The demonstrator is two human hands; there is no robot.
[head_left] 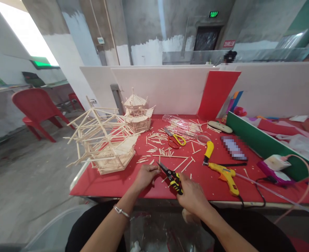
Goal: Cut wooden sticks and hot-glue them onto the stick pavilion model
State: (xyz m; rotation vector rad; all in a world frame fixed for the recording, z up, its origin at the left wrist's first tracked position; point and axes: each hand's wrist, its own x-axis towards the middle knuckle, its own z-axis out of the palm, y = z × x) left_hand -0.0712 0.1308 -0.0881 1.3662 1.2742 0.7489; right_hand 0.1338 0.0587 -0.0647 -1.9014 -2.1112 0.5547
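Note:
My right hand (192,193) is closed around the yellow-and-black handles of a pair of snips (170,174), whose black blades point up-left. My left hand (146,176) pinches a thin wooden stick (159,165) held upright right at the blade tips. Both hands rest low over the near edge of the red table (112,183). Loose cut wooden sticks (159,148) lie scattered just beyond the hands.
A large stick-built model (104,141) stands at the table's left, a smaller pavilion model (137,112) behind it. Yellow-handled scissors (175,138), a bag of sticks (182,124), a yellow glue gun (224,172) with its cord, and a green divider (259,143) lie to the right. A red chair (37,106) stands at left.

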